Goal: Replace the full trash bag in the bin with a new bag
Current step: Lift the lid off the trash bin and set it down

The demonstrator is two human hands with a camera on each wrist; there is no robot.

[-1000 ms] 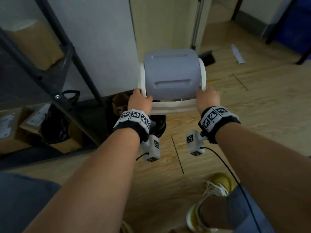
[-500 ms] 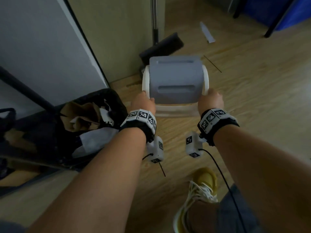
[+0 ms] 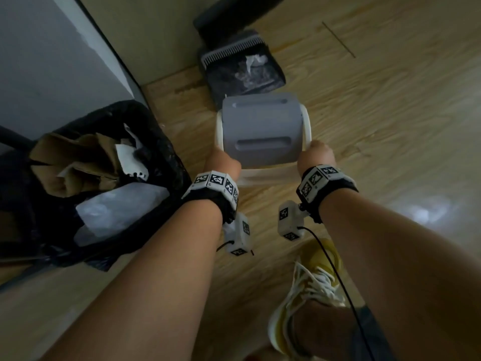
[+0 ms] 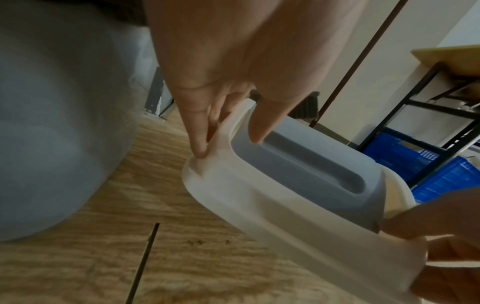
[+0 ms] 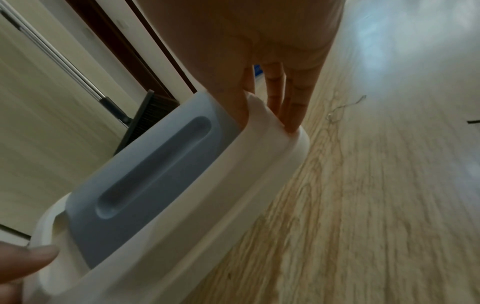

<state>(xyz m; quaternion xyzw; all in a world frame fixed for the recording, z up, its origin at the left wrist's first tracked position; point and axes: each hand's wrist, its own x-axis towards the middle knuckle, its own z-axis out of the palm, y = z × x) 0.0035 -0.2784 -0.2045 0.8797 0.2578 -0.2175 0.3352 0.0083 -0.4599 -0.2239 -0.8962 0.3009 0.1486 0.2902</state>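
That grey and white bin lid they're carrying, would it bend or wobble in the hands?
Probably stiff: the lid keeps its shape, held only at two corners by the left hand and right hand. The grey flap might swing. It looks light.

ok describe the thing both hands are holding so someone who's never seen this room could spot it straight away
Start at the pale wooden floor near the grey wall corner, just right of the black-lined bin full of cardboard and paper. There the left hand and right hand grip a white-rimmed plastic bin lid with a grey swing flap. Its rounded grey flap with slot-shaped recesses separates it from the flat black dustpan behind.
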